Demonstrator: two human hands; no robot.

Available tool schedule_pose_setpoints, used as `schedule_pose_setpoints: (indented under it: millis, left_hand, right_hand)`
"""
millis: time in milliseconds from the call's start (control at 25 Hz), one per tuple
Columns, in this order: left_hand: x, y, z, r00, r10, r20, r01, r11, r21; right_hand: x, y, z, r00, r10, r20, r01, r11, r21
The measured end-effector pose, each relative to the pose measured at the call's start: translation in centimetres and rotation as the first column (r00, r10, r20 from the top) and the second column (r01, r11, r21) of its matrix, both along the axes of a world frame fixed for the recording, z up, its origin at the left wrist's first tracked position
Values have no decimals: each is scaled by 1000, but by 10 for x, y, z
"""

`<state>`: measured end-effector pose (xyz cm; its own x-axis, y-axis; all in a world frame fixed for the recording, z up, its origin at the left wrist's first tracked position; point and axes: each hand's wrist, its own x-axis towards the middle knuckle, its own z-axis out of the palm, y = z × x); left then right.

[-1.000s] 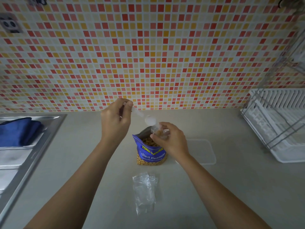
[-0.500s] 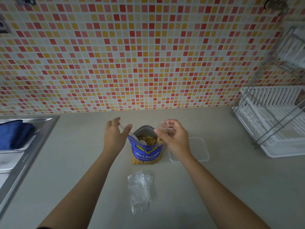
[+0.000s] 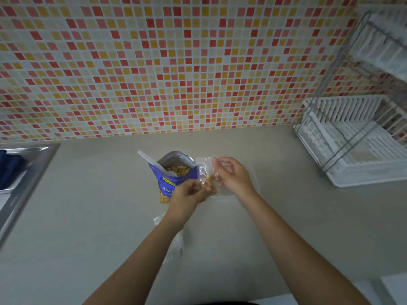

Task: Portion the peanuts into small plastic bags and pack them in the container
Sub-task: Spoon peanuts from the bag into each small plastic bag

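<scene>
A blue peanut packet (image 3: 167, 183) stands open on the counter, peanuts showing inside, and a white spoon handle (image 3: 149, 160) sticks out of its left side. Just right of the packet I hold a small clear plastic bag (image 3: 206, 175) with some peanuts in its bottom. My left hand (image 3: 187, 192) pinches the bag's lower part, and my right hand (image 3: 232, 175) grips its upper right edge. A clear plastic container (image 3: 253, 183) lies flat behind my right hand, mostly hidden. Spare clear bags (image 3: 176, 243) lie on the counter under my left forearm.
A white dish rack (image 3: 356, 150) with a wire frame fills the right side. A steel sink edge (image 3: 24, 181) with a blue cloth (image 3: 8, 168) is at the far left. The tiled wall stands close behind the packet.
My left hand let go of the spoon, which now rests in the packet, and moved right to the small bag. Both hands now hold the bag, which has peanuts in it.
</scene>
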<state>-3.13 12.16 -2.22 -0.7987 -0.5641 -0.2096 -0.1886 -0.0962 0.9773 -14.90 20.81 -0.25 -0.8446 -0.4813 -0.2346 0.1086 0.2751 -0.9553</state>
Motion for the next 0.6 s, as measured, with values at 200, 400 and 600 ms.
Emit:
schedule_pose_setpoints:
  millis: [200, 400, 600]
  left_hand:
    - [-9, 44, -23, 989, -123, 83, 91, 944, 316]
    - [-11, 80, -68, 968, -204, 148, 120, 888, 443]
    - [-25, 98, -94, 923, -73, 377, 120, 988, -101]
  right_hand:
    - [2, 76, -34, 969, 207, 138, -205, 978, -30]
    - [8, 126, -80, 991, 44, 128, -47, 999, 23]
    - [1, 140, -121, 1000, -2, -25, 7, 980, 197]
